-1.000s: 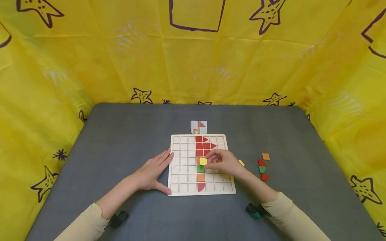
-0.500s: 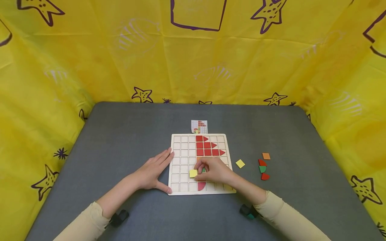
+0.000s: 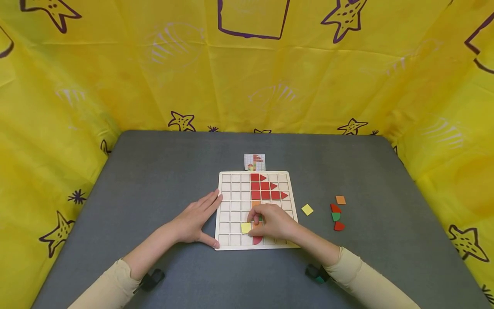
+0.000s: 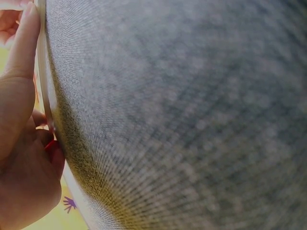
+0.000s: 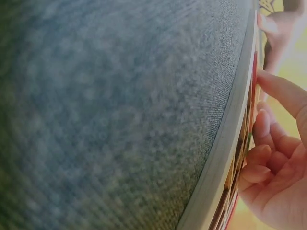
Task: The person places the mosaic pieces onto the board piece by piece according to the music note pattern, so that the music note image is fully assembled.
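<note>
The flat yellow square tile [image 3: 245, 228] lies at a cell in the lower middle of the pale wooden grid board [image 3: 235, 206]; whether it sits fully in its recess, I cannot tell. The right hand [image 3: 275, 221] pinches it by its right side between thumb and forefinger. The tile looks thin, stiff and light, probably painted wood; it should be hard to break but may slip on its smooth face, so its opposite edges are likely the best place to take hold. The board also seems rigid and light enough to slide if nudged. The left hand [image 3: 194, 219] has its fingers spread against the board's left edge, thumb at the near corner, grasping nothing.

Right of the board, a second yellow square tile [image 3: 307, 209] lies on the grey fabric-like tabletop [image 3: 173, 159], with an orange four-sided tile [image 3: 340, 200], two red rounded tiles [image 3: 339, 226] and a green rounded tile [image 3: 336, 216] farther right. A small printed grid card [image 3: 254, 162] lies just beyond the board's far edge. Yellow cloth [image 3: 231, 86] with starfish drawings walls in the table's far side and flanks
</note>
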`<state>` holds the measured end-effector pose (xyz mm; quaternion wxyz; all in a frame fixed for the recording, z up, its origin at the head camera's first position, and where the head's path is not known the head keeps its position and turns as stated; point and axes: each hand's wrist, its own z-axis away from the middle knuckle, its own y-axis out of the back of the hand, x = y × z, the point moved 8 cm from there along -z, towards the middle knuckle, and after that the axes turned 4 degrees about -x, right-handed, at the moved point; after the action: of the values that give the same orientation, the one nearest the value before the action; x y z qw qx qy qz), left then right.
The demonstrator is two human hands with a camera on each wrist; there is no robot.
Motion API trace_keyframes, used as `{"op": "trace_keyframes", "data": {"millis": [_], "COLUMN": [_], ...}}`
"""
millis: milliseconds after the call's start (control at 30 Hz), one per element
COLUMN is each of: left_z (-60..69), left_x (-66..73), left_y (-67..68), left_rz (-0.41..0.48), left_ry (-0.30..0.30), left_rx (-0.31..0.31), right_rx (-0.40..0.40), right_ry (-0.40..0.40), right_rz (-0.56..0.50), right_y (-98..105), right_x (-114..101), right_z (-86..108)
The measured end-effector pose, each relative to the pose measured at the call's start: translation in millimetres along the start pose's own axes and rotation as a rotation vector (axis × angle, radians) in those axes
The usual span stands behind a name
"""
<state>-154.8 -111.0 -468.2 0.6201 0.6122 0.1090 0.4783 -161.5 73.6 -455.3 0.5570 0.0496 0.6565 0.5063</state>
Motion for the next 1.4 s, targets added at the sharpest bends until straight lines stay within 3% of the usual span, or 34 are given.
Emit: {"op": "trace_keyframes", "data": {"millis": [233, 500, 667, 767, 1067, 1267, 1400], "left_z": [0.0, 0.2, 0.2, 0.6, 1.0, 1.5, 1.5], "left_x": [-0.6, -1.0, -0.8, -1.2, 0.0, -1.3, -0.1], "left_y": [-0.3, -0.3, 0.4, 0.5, 0.5, -0.3, 0.9], "left_rz": [-0.003, 0.002, 0.001, -0.003, -0.006, 0.000, 0.008], "left_ry": [0.001, -0.003, -0.007, -0.003, -0.006, 0.009, 0.000], "left_rx": [0.002, 0.001, 0.004, 0.002, 0.004, -0.007, 0.002], "right_rx": [0.019, 0.023, 0.061, 0.074, 0.065, 0.108, 0.153], "right_ry": [-0.013, 0.077, 0.091, 0.098, 0.024, -0.079, -0.163], "right_rz": [0.060, 0.086, 0.152, 0.139, -0.175, -0.436, -0.535], "right_y": [2.1, 1.5, 3.8, 4.9, 18.1, 41.7, 60.3], "right_x": [-2.1, -11.1, -12.1, -10.8, 13.8, 50.8, 80.3], "right_z": [1.2, 0.6, 0.6, 1.2, 11.9, 28.3, 45.8]}}
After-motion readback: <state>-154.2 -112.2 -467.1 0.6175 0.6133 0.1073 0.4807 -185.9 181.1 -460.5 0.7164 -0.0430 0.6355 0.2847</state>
